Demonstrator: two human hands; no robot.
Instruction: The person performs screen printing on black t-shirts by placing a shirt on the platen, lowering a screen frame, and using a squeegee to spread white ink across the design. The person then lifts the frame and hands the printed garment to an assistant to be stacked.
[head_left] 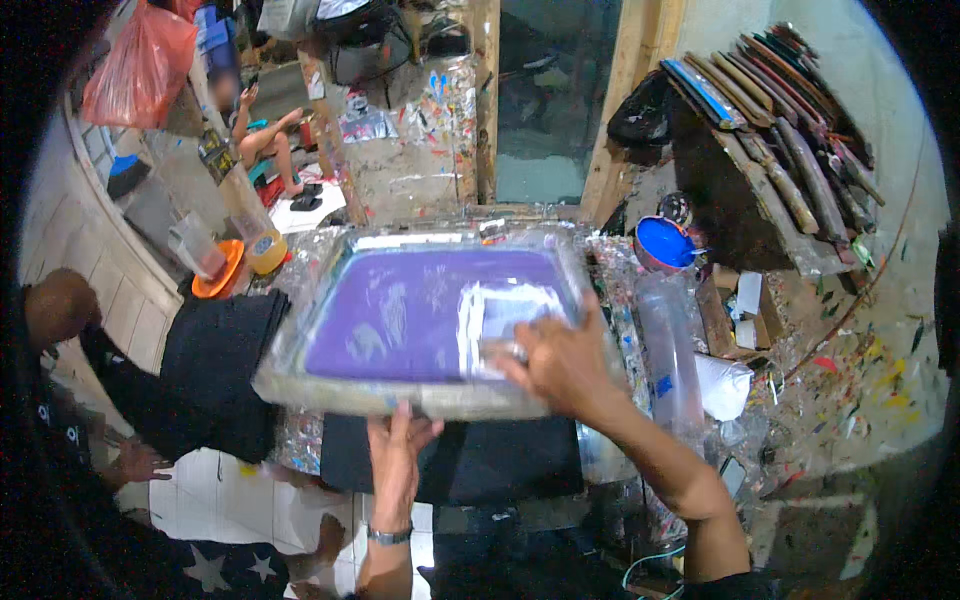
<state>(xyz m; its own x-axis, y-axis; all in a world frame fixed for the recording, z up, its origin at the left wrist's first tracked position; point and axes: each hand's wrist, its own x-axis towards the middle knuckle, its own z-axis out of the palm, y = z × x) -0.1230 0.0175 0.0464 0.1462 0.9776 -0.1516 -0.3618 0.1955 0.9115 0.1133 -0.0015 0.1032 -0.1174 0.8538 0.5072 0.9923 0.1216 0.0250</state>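
A screen-printing frame (400, 397) with purple mesh (410, 300) is held tilted over the worktable. White ink outlines a pale rectangle (515, 305) on the mesh's right part. My left hand (398, 455), with a wristwatch, is at the near edge of the frame, its fingers closed against the rim from below. My right hand (560, 365) reaches over the right part of the mesh beside the pale rectangle. Its fingers are bent and smeared by motion, and whether they hold anything is hidden. Black fabric (450, 460) lies under the frame's near side.
A co-worker's hand (138, 462) is at the left, by a stack of black cloth (220, 350). Beyond it are an orange dish (218, 280) and a tape roll (266, 252). A bowl of blue paint (665, 243), a clear plastic cylinder (670, 350) and a cardboard box (745, 315) stand right.
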